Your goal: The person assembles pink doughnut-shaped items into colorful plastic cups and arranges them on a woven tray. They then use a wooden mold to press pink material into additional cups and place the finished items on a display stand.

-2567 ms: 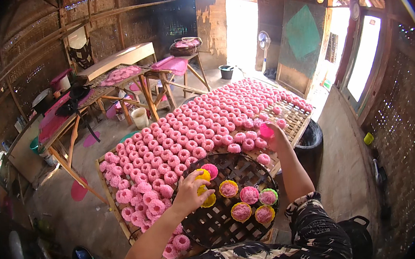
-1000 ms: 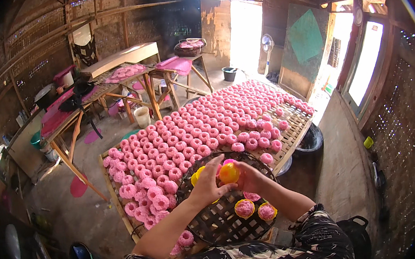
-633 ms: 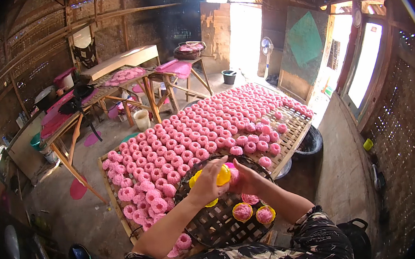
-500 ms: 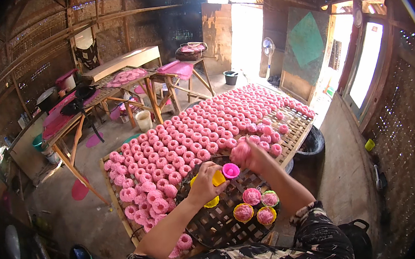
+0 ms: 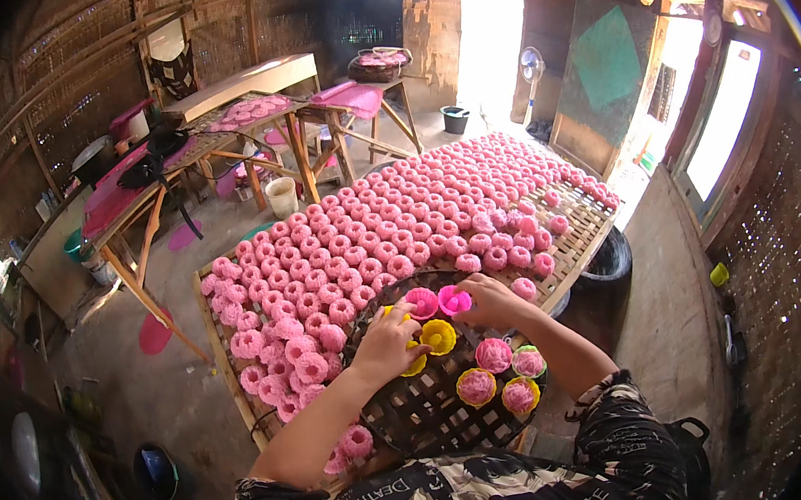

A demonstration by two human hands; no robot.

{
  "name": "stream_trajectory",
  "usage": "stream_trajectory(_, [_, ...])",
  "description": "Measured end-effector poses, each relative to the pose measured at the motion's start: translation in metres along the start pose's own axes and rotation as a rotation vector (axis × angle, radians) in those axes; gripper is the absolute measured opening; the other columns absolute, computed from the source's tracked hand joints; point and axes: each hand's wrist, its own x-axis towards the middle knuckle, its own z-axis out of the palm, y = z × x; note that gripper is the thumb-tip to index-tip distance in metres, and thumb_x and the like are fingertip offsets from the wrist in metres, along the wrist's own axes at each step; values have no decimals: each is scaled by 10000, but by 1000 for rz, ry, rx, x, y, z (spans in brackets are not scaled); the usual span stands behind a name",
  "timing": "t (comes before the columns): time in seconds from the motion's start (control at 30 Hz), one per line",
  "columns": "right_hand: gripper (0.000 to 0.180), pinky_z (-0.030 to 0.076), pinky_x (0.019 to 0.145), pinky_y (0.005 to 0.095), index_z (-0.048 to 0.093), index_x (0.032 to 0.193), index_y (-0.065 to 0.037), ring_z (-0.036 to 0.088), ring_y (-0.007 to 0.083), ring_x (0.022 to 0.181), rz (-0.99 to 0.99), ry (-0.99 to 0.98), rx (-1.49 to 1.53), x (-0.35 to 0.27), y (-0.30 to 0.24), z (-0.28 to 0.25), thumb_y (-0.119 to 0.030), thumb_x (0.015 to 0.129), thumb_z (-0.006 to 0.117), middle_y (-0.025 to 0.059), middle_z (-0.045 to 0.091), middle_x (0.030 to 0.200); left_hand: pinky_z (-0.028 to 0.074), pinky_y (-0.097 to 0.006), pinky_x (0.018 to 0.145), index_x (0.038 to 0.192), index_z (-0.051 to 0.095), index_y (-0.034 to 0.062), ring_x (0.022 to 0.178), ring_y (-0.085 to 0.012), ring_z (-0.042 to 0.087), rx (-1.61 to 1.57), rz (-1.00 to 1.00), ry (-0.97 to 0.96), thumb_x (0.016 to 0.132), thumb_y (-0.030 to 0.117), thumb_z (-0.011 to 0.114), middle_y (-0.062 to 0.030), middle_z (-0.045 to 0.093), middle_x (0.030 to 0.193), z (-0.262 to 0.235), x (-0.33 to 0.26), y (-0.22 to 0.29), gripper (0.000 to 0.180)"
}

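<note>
Woven walls are letting specks of light into the room, and daylight is pouring through the doorway (image 5: 492, 44) at the back, where a fan (image 5: 530, 66) is standing near a black bucket (image 5: 455, 121). Toward the left, a wooden counter (image 5: 208, 151) is carrying pink sheets (image 5: 112, 205), and a pale bucket (image 5: 282, 197) is standing on the floor beside it.

In front of the person, a bamboo rack (image 5: 577, 225) is bearing close rows of pink rings (image 5: 354, 257), which are piling up loosely at the near left corner. A dark round basket (image 5: 446, 421) is resting at the rack's near edge, close to the person. At its far side, the right hand (image 5: 490, 301) is holding a magenta cup (image 5: 454, 299) by its right edge, the fingers narrowing on it. A pink cup (image 5: 422, 303) is standing just to the left.

The left hand (image 5: 386, 346) is lying over several yellow cups (image 5: 439, 337), its thumb standing apart from its other fingers; whether they are gripping one, I cannot tell. At the basket's right side, four filled cups (image 5: 477, 387) are sitting close together, showing pink strands inside magenta, green and yellow rims.
</note>
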Motion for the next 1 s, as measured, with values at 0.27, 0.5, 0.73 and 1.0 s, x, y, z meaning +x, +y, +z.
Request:
stream_trajectory(0.27, [632,389,939,410,519,1162,-142,456,333,1108,-391,-482,-159,-61,-1,5,-107,567,729,144,475,1179,337,-412,977,841,637,34,1181,-328,433,-94,24,68,722,212,714,-145,523,1157,-16,-11,11,227])
stream_trajectory(0.5, [446,490,800,352,511,1169,-48,582,265,940,38,-49,1305,-53,9,-17,-232,777,618,162,570,1070,331,-439,981,887,616,45,1133,-338,463,-158,62,105,749,229,685,-162,530,1149,-20,-10,17,240])
stream_trajectory(0.73, [409,516,799,366,529,1094,-18,577,321,1010,236,-86,2055,-37,3,26,-334,840,472,190,592,1062,334,-409,993,1227,449,44,1153,-341,443,-282,98,138,736,307,700,-181,497,1198,-20,6,35,612])
stream_trajectory(1.0, [433,480,840,434,545,1125,-48,598,268,963,269,-322,2029,-29,-30,34,-370,849,459,132,601,1083,298,-422,1025,1379,229,62,1232,-354,357,-298,96,34,697,396,729,-212,388,1303,-15,20,52,910])
